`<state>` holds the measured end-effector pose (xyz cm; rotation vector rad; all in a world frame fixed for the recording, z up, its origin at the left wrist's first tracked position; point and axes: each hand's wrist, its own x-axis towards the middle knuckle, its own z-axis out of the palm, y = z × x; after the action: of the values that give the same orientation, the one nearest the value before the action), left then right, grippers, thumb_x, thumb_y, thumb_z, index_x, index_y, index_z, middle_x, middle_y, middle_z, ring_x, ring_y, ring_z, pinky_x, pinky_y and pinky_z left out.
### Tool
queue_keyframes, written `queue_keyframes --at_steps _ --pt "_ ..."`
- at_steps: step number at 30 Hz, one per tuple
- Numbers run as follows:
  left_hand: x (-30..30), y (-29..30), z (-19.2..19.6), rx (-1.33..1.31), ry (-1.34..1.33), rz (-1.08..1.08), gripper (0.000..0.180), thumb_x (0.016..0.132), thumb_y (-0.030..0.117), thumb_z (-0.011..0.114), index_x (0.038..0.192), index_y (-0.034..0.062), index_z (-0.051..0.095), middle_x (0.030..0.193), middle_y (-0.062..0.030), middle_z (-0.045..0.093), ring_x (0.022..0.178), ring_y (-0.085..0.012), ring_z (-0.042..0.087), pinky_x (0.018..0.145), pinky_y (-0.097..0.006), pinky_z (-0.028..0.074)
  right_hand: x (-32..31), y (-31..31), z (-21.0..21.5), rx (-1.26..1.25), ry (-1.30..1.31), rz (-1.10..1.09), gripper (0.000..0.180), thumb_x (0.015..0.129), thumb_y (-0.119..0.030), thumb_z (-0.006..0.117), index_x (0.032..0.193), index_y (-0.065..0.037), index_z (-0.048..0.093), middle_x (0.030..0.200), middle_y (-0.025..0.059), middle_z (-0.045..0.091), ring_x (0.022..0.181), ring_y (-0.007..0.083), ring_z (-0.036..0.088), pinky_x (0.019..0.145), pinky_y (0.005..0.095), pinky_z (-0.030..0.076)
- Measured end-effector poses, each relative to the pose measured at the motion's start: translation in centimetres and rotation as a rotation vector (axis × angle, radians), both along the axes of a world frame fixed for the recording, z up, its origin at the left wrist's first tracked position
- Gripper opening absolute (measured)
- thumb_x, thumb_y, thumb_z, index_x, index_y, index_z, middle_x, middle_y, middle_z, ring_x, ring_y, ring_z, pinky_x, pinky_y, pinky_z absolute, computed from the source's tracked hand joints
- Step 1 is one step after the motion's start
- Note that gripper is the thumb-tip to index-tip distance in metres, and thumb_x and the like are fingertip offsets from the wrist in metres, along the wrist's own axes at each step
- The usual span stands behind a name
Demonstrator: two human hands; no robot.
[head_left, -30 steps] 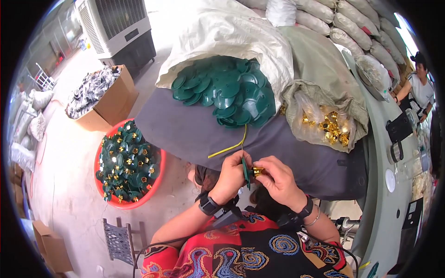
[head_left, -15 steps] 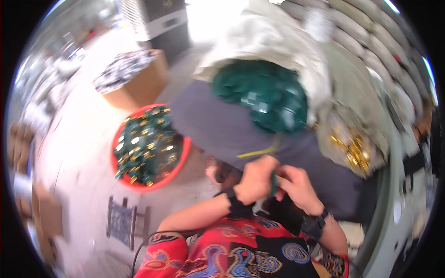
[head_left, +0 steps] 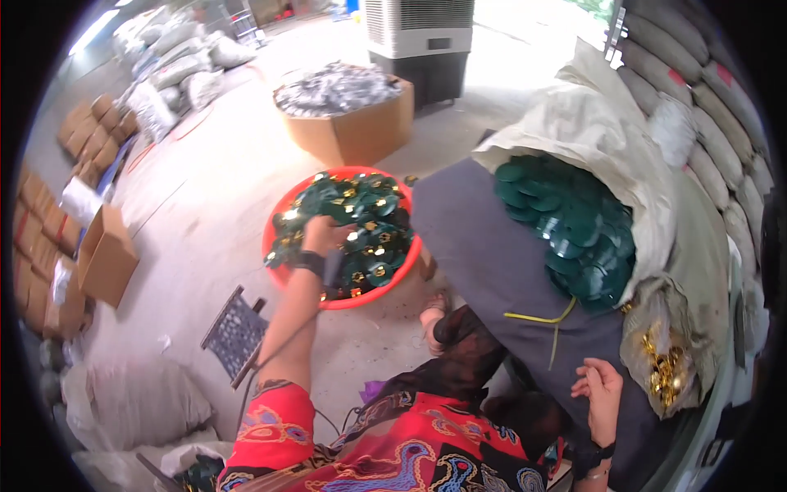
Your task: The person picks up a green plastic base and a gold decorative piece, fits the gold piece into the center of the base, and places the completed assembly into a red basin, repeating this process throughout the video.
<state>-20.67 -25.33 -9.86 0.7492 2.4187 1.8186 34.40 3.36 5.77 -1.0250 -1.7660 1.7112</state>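
My left hand (head_left: 326, 236) reaches over a red basin (head_left: 270, 266) heaped with green discs (head_left: 379, 273) that carry small gold metal pieces. Its fingertips are partly hidden and smeared, so I cannot tell whether they hold a disc. My right hand (head_left: 602, 392) is raised over the grey cloth-covered surface (head_left: 471, 217), fingers loosely bent and apart, with nothing visible in it. Beside it, a bag (head_left: 639, 332) holds shiny gold metal pieces (head_left: 666, 373). Plain green discs (head_left: 570, 217) spill from a white woven sack (head_left: 590, 123) onto the cloth.
A yellow strip (head_left: 537, 316) lies on the cloth. Behind the basin stands a cardboard box (head_left: 352, 139) of silvery pieces, then an air cooler (head_left: 420, 49). A small folding stool (head_left: 235, 334) is left of my arm. Stacked sacks (head_left: 721, 123) line the right side.
My hands were together over my lap, with something green between them. The left hand has moved away to the basin and the right hand out to the right. My view has shifted left.
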Motion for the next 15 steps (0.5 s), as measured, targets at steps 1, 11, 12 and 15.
queue_keyframes --at_steps 1,11,12,15 --pt "-1.1 -0.3 0.2 0.39 -0.534 -0.009 0.015 0.077 0.016 0.063 0.081 0.0033 0.057 0.08 -0.0115 0.064 0.057 -0.0261 0.061 0.05 -0.04 0.049 0.1 0.1 -0.1 0.022 -0.032 -0.014 0.023 0.091 -0.01 0.056 0.108 0.005 0.057 0.088 0.0117 0.063 0.062 0.014 0.062 0.053 0.0251 0.052" --pt "11.9 18.5 9.4 -0.018 0.467 -0.219 0.044 0.072 0.006 0.056 0.115 0.0052 0.058 0.105 -0.0177 0.062 0.097 -0.033 0.061 0.086 -0.04 0.048 0.7 0.8 -0.7 0.3 -0.081 -0.106 0.019 0.087 -0.004 0.059 0.103 0.006 0.058 0.081 0.0073 0.061 0.062 0.0103 0.06 0.053 0.0231 0.051" --pt "13.3 20.5 10.3 -0.092 0.552 -0.206 0.042 0.072 0.006 0.057 0.114 0.0059 0.058 0.109 -0.0164 0.061 0.098 -0.0336 0.059 0.085 -0.04 0.049 1.0 0.8 -0.6 0.309 -0.083 -0.111 0.019 0.087 -0.004 0.059 0.103 0.006 0.058 0.081 0.0073 0.061 0.062 0.0103 0.06 0.053 0.0231 0.051" --pt "14.5 24.6 12.3 -0.13 0.693 -0.271 0.043 0.074 0.007 0.057 0.117 0.0097 0.058 0.117 -0.0157 0.057 0.1 -0.0349 0.058 0.083 -0.044 0.05 2.3 0.8 -0.6 0.407 -0.101 -0.182 0.018 0.086 -0.004 0.06 0.102 0.004 0.06 0.08 0.0063 0.061 0.063 0.0095 0.06 0.054 0.0228 0.051"
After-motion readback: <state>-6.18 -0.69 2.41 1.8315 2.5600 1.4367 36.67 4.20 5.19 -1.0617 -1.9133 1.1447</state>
